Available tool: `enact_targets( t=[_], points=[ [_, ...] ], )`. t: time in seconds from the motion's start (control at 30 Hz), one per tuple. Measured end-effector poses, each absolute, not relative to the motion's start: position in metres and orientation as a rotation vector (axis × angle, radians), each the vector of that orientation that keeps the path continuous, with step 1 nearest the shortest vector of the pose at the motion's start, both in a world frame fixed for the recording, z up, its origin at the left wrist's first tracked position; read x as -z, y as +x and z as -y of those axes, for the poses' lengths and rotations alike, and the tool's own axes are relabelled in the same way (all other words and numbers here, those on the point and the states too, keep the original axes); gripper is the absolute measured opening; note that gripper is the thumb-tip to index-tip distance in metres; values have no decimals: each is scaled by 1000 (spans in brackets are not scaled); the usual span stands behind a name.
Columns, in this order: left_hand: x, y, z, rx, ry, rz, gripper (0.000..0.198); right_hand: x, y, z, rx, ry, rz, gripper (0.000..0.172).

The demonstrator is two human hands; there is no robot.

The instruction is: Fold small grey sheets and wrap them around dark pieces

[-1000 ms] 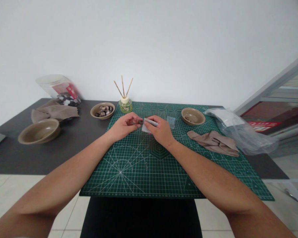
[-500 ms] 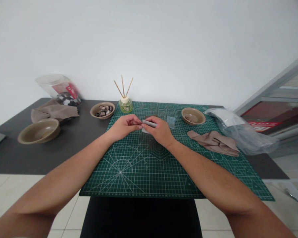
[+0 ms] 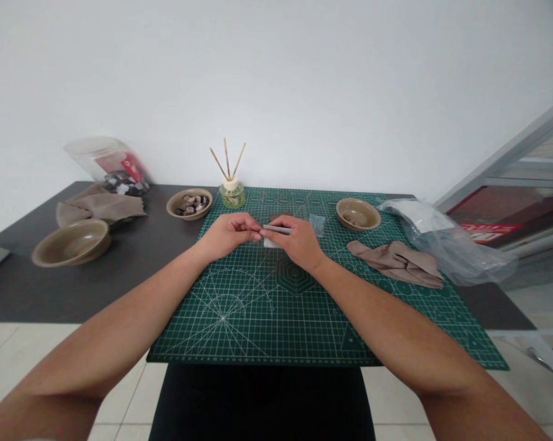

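Note:
My left hand (image 3: 228, 234) and my right hand (image 3: 294, 242) meet over the far middle of the green cutting mat (image 3: 239, 318). Both are closed in a pinch on a small grey piece of cloth (image 3: 276, 231), which looks rolled or folded thin between the fingertips. A pale corner of it shows just under my right hand's fingers. A small dark patch and a bluish-grey cloth piece (image 3: 317, 224) lie on the mat just beyond my right hand.
On the mat: a reed diffuser (image 3: 232, 192), a tan bowl (image 3: 358, 214), a crumpled beige cloth (image 3: 398, 263). A clear plastic bag (image 3: 441, 242) lies at right. On the dark table at left: a bowl of small pieces (image 3: 189, 204), an empty bowl (image 3: 71, 242), beige cloth, a tipped clear jar (image 3: 106, 164).
The grey cloth piece has been worked thinner and flatter between my fingertips; my hands stay in nearly the same place.

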State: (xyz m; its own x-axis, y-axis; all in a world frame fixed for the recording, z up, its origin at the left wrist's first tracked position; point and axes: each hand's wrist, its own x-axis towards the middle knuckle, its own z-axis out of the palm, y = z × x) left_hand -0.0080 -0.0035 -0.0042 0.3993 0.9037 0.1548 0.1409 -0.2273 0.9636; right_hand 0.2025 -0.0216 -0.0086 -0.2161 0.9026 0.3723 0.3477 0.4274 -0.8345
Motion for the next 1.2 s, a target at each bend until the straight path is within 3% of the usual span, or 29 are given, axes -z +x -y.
enact_targets(
  t=[1.2],
  points=[
    [5,-8,2,-972,1712,-895,19,12,201,22,-777,-1070,1804,14]
  ],
)
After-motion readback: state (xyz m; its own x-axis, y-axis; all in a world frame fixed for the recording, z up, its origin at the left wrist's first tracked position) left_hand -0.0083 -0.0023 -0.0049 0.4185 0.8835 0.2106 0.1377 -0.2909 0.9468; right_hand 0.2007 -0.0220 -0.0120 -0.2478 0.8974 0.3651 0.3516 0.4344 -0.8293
